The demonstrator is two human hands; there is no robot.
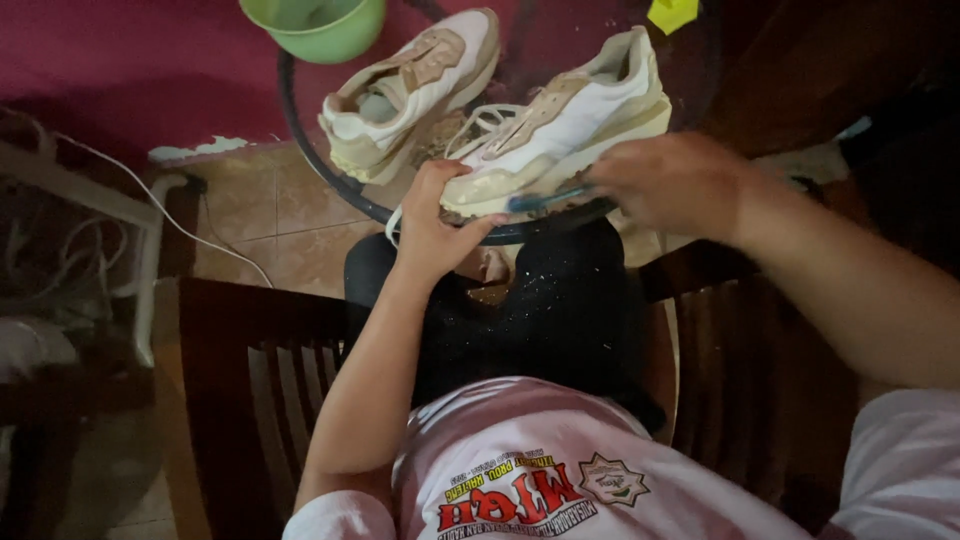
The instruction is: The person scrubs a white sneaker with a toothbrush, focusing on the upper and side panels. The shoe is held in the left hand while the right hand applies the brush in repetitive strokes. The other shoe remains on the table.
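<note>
left hand grips toe of near sneaker, at the glass surface edge | right hand closed on blue brush, held against the sneaker's sole edge | second sneaker just beside, farther back | green bowl beyond

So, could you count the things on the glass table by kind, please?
Sneakers: 2, one held, one lying apart
Green bowl: 1
Blue brush: 1
Yellow thing: 1
Total: 5
</note>
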